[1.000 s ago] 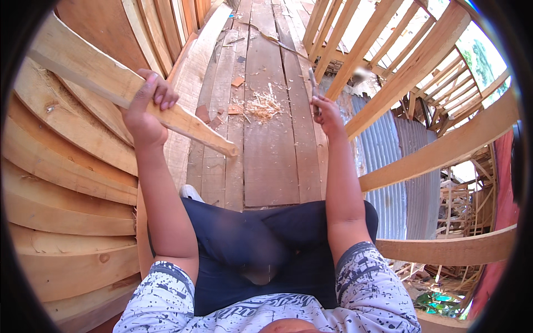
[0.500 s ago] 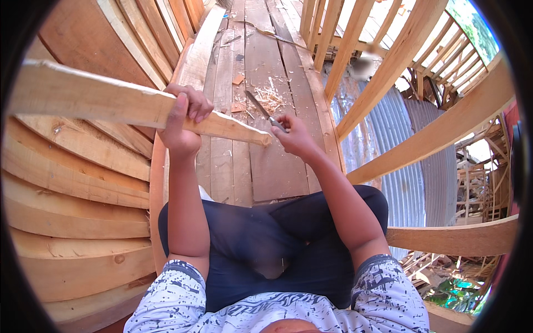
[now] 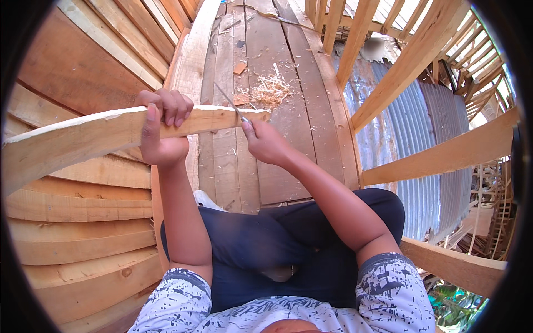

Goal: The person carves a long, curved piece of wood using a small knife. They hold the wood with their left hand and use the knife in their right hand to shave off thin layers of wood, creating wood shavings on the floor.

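Note:
A long pale wooden plank [image 3: 105,126] runs from the left rim to the middle, its upper edge rough and whitish. My left hand [image 3: 165,125] is closed round it, fingers over the top edge and thumb on the near face. The plank narrows to an uneven end right of that hand. In my right hand [image 3: 261,139] is a knife [image 3: 229,104], gripped by its handle. Its thin blade slants up and to the left, crossing the plank near its narrow end. Whether the edge is touching the wood, I cannot tell.
Wood shavings [image 3: 272,91] lie heaped on the plank floor [image 3: 283,166] ahead, with small orange-brown scraps beside them. A slatted board wall [image 3: 83,211] stands on the left. Wooden railing posts [image 3: 411,66] line the right, above corrugated metal sheets [image 3: 413,144].
My right hand has moved left, and the knife blade now crosses the plank instead of standing clear of its end. The plank's narrow end has risen, and my left hand has shifted slightly left.

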